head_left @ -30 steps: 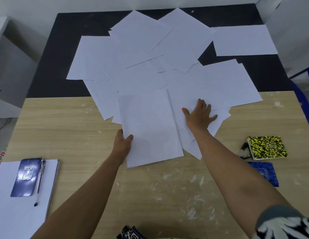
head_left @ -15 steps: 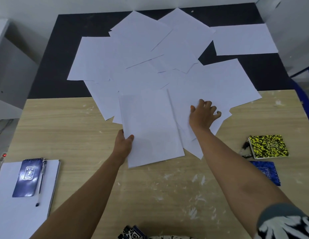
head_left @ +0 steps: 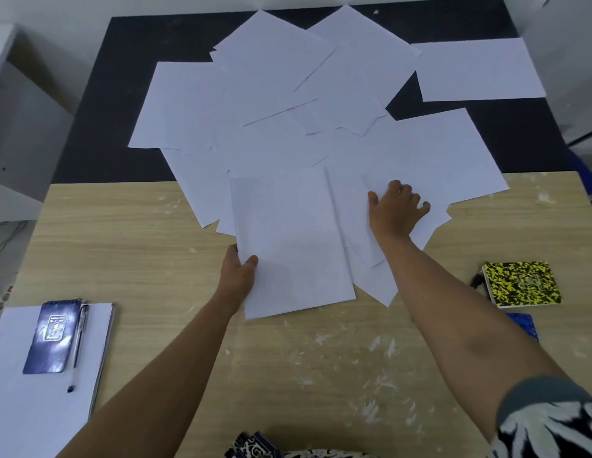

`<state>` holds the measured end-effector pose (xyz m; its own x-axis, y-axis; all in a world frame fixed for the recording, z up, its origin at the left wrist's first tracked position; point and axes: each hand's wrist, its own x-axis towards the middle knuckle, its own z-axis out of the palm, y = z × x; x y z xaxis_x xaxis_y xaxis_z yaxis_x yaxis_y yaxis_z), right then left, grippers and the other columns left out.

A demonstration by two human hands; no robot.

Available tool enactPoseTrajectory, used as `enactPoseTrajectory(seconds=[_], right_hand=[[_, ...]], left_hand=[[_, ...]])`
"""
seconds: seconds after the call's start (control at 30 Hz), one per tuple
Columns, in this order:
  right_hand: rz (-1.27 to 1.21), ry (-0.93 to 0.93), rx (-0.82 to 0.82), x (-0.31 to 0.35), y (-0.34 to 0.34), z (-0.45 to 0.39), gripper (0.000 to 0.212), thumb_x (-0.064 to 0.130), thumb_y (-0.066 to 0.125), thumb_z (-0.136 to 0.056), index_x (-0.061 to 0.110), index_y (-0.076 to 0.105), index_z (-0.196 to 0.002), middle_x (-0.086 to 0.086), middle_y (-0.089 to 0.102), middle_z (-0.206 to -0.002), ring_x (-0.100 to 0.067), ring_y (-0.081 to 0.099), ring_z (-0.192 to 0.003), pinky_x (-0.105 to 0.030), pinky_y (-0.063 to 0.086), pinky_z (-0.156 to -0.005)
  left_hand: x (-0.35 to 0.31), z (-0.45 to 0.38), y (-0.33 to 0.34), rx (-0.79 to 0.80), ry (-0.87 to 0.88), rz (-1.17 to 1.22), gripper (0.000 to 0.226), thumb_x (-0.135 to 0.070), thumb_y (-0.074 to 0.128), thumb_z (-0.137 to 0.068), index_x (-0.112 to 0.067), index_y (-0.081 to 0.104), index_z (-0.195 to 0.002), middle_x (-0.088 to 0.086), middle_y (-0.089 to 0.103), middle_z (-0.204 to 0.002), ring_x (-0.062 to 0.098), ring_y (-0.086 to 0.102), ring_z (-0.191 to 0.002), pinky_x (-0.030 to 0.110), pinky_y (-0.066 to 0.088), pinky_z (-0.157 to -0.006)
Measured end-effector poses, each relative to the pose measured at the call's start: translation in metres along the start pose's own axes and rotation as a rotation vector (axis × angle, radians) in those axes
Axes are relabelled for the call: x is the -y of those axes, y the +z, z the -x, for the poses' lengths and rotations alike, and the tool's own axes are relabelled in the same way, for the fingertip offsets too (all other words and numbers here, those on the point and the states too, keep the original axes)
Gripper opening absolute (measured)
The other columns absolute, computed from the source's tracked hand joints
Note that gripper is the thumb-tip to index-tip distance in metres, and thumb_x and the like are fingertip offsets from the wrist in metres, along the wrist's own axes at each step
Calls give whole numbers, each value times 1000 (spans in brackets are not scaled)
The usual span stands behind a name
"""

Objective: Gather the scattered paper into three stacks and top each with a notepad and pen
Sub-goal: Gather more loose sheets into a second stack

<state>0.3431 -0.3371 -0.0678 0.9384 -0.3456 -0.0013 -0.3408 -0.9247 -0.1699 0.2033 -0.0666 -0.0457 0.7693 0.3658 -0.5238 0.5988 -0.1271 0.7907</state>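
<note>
Matt white paper sheets (head_left: 281,150), scuffed wood-grain table (head_left: 129,233), glossy blue notepad (head_left: 53,338)

Table w/ items lying on it

Wood-grain table (head_left: 149,233) w/ white flecks is carrying a black mat (head_left: 99,104) at far side. Loose white sheets (head_left: 321,120) are sprawling, overlapping, across mat & wood. Near left: paper stack (head_left: 30,408). Right edge: yellow-black notepad (head_left: 522,284), blue notepad (head_left: 524,325) just nearer, partly hidden by an arm.

Bright, even overhead light, faint soft shadows, slight overall softness, wide-angle bending at the edges.
</note>
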Motion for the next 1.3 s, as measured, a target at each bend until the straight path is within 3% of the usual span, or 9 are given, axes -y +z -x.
enactPoseTrajectory(seconds=[0.17,0.37,0.57,0.67,0.83,0.93,1.03,1.2,1.3], right_hand=[[33,-93,-140,-6,2,3,27,25,44,-99,4,61,-97,-14,64,-94,-35,57,-96,-54,26,-106],[-115,-112,-155,-5,-5,11,24,21,43,-100,8,61,-93,-8,64,-82,-29,60,-83,-46,31,-100],[-422,-354,-127,19,-4,72,21,20,51,-95,8,60,-80,-8,61,-67,-30,59,-64,-41,45,-71],[-535,-468,-54,29,-3,112,22,22,49,-95,10,58,-79,-3,58,-61,-25,56,-57,-37,45,-67],[-575,-664,139,32,-1,161,19,22,59,-93,13,60,-77,1,62,-66,-21,58,-64,-34,44,-70],[-581,-722,266,25,0,175,20,24,56,-94,11,61,-80,-2,65,-71,-21,59,-67,-35,47,-68],[-572,-735,323,15,-2,180,18,28,57,-93,14,65,-84,3,69,-81,-16,63,-76,-38,50,-76],[-509,-641,317,-1,-10,188,23,44,61,-86,22,67,-88,9,71,-100,-19,57,-116,-41,42,-96],[-577,-438,210,-3,-19,202,34,51,65,-81,22,65,-98,7,66,-105,-18,56,-106,-35,47,-85]], left_hand=[[1,-2,0,2,4,-8,34,-12,51,-96,-8,43,-128,2,54,-115,23,56,-102,37,47,-80],[2,-2,0,3,2,-15,36,-12,51,-96,-8,41,-130,2,53,-115,21,55,-100,35,45,-78],[2,-1,-2,36,8,-6,39,-11,49,-97,-8,39,-134,2,52,-120,24,54,-107,38,46,-84],[1,0,-2,62,37,-50,39,-12,46,-97,-9,37,-135,2,51,-121,24,52,-110,41,46,-90],[0,4,-6,105,-38,159,35,-28,42,-98,-7,50,-126,6,61,-117,23,60,-103,31,48,-75],[2,6,-9,132,-65,270,40,-35,51,-95,-13,55,-127,4,66,-118,24,63,-107,38,51,-86],[8,10,-11,120,2,206,41,-21,61,-93,-13,52,-133,2,63,-122,22,62,-107,41,51,-90],[23,15,-15,94,-44,244,47,-10,65,-90,-11,50,-134,6,61,-123,26,61,-104,37,51,-78],[32,20,-19,109,-80,298,50,-15,66,-90,-14,48,-136,4,61,-125,25,61,-105,39,52,-79]])
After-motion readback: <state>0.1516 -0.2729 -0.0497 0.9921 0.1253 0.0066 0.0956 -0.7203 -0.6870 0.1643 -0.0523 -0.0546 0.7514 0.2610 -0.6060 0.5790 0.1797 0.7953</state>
